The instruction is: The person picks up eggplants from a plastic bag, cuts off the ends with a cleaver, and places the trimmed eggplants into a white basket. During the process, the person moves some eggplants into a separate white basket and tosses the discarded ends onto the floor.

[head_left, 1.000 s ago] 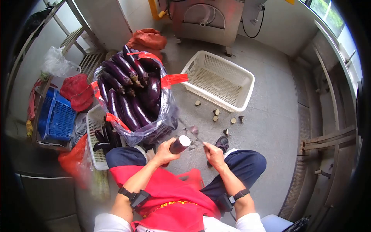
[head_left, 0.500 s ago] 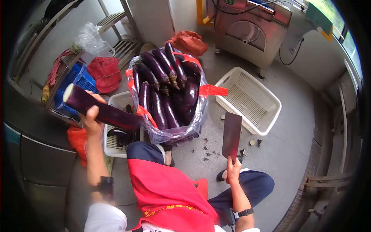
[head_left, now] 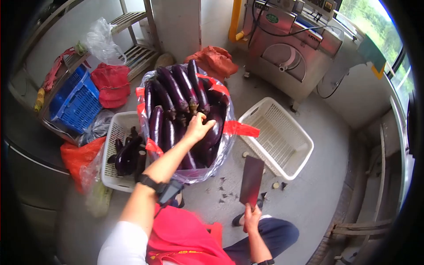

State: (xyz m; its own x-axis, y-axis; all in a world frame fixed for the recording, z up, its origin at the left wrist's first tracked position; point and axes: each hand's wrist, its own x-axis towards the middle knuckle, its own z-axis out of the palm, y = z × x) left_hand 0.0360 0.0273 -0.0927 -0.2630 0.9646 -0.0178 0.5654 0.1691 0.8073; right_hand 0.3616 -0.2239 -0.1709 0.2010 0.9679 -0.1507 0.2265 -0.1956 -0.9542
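My left hand (head_left: 198, 128) reaches over a pile of purple eggplants (head_left: 176, 88), its fingertips at the stem ends in the middle. Thumb and forefinger are apart; the other fingers are partly hidden. The eggplants fill a clear plastic bag (head_left: 198, 176) with red tape strips. My right hand (head_left: 252, 217) grips a cleaver (head_left: 251, 180) by its handle, with the broad dark blade pointing up and away from me. Left of the bag, a white basket (head_left: 105, 165) holds a few eggplants (head_left: 128, 158), one showing a pale cut end.
Another white basket (head_left: 304, 161) stands right of the bag. Cut stem caps (head_left: 225, 195) and pale slices (head_left: 276, 185) lie on the floor. A blue crate (head_left: 77, 104) and red mesh sack (head_left: 110, 86) are at left. A steel machine (head_left: 282, 57) stands behind.
The cut eggplant has left my left hand, which has moved right, from above the left basket to the bagged eggplants. My right hand still holds the cleaver. The view has shifted.
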